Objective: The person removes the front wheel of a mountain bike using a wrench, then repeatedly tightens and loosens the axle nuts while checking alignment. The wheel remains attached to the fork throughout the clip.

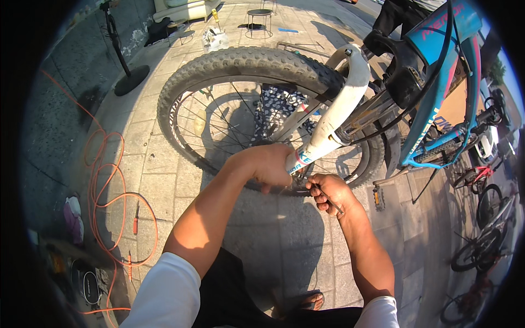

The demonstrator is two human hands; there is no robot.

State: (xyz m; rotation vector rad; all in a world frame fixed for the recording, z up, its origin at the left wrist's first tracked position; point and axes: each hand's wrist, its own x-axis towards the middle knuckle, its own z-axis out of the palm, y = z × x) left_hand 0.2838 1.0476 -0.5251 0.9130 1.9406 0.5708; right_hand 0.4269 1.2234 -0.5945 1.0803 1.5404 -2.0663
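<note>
A white suspension fork leg (350, 88) slants down across the spoked front wheel, whose knobbly tyre (242, 57) fills the middle of the view. My left hand (270, 162) curls around the lower end of that leg, beside the hub; its fingertips are partly hidden. Just to the right, my right hand (330, 190) is closed around a thin dark hex key (337, 209), one end of which sticks out toward my wrist. The key's other end points at small metal parts by the fork end, too small to make out. The blue bicycle frame (420, 143) extends right.
An orange hose (123, 197) lies coiled at left, near a red-handled screwdriver (135, 225). Behind the wheel are a white bag (215, 39), a round stool (259, 13) and a black stand base (132, 80). Another person (393, 18) stands beyond the bicycle; parked bikes (478, 250) line the right.
</note>
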